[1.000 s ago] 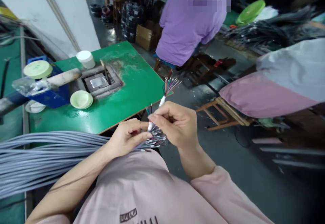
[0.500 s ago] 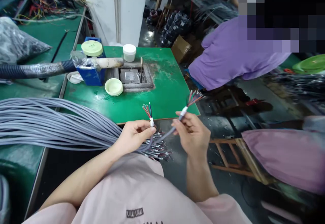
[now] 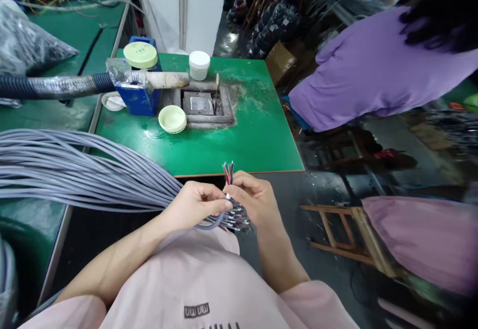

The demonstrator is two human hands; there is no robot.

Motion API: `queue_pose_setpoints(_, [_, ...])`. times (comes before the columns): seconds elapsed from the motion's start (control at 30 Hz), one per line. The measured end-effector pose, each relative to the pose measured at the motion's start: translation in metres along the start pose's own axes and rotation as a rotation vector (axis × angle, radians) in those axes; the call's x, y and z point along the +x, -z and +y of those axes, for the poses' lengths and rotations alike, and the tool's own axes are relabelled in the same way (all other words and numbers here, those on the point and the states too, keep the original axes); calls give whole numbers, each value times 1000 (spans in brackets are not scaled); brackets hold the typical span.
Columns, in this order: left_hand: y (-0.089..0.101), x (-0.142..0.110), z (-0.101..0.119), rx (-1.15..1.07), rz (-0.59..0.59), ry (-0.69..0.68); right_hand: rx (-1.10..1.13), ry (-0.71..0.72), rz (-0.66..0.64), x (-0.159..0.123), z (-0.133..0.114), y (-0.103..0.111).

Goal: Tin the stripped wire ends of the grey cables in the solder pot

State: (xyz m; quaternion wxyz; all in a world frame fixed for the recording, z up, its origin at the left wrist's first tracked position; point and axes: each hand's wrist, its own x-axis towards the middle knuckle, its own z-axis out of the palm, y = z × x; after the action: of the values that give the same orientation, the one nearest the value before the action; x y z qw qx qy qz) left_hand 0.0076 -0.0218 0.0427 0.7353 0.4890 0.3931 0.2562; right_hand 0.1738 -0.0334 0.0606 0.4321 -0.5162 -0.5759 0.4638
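In the head view my left hand [image 3: 199, 202] pinches a grey multi-core cable [image 3: 213, 225] just below its white sleeve [image 3: 228, 196]. Red, blue and dark wires [image 3: 227, 172] with bare tips stick up from the sleeve. My right hand [image 3: 254, 197] meets the left one, its thumb and fingers closed on the lower part of these wires. Beneath and behind both hands lie the stripped ends [image 3: 237, 219] of many more cables. Their thick grey bundle [image 3: 93, 169] runs off to the left over the bench.
On the green table [image 3: 257, 140] is a recessed metal pot [image 3: 197, 102] with a stick in it. Around it stand a pale-green dish [image 3: 172, 119], a white tub [image 3: 199, 65], a blue box [image 3: 140, 99] and a hose nozzle [image 3: 168, 79]. A person in purple [image 3: 366, 75] is at the right, beyond a wooden stool [image 3: 336, 229].
My right hand has come left from a second cable end it held apart, and now closes on the wires beside my left hand. That second end no longer shows separately. My view has shifted slightly.
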Motion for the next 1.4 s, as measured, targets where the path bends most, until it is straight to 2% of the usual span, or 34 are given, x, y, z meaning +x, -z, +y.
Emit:
queue_pose_setpoints(0.17, [15,0,17,-118,240,-99,105,-76,-71,3,6,-3])
queue_pose_setpoints(0.27, [16,4,24,-205,295,-158,104,-90,-83,5,7,-6])
queue_pose_setpoints(0.97, [23,7,14,-393,286,-118,143,-144,-106,14,14,-14])
queue_pose_setpoints(1.4, [27,5,10,-401,334,-87,159,-195,-106,18,15,-17])
